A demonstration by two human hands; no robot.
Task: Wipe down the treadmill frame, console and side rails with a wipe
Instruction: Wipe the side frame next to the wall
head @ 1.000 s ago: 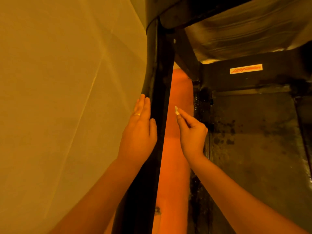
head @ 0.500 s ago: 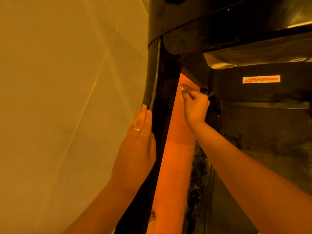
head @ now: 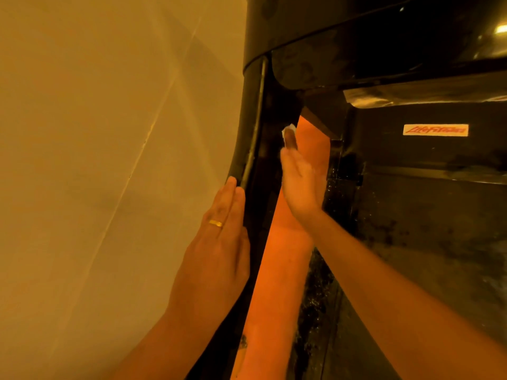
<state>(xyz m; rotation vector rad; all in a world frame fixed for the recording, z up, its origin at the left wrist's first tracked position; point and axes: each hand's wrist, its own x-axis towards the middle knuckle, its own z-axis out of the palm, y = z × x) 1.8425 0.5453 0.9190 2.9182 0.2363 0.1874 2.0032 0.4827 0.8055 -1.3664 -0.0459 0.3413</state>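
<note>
The treadmill's black upright post (head: 270, 149) runs up to the dark console underside (head: 356, 50). My left hand (head: 219, 242), with a gold ring on it, rests flat on the post's outer side, fingers straight. My right hand (head: 300, 185) reaches up along the post's inner face. Its straight fingers press a small white wipe (head: 289, 130) against the post just under the console. Only a corner of the wipe shows past the fingertips.
An orange side rail (head: 277, 283) runs down between my arms. The dark, stained deck (head: 425, 256) and a motor cover with a red-lettered label (head: 435, 130) lie to the right. A pale tiled floor (head: 96, 160) fills the left.
My right hand has gone from a curled pinch on the wipe to flat fingers pressing it on the post. The view has tipped up slightly. My left hand stays on the post.
</note>
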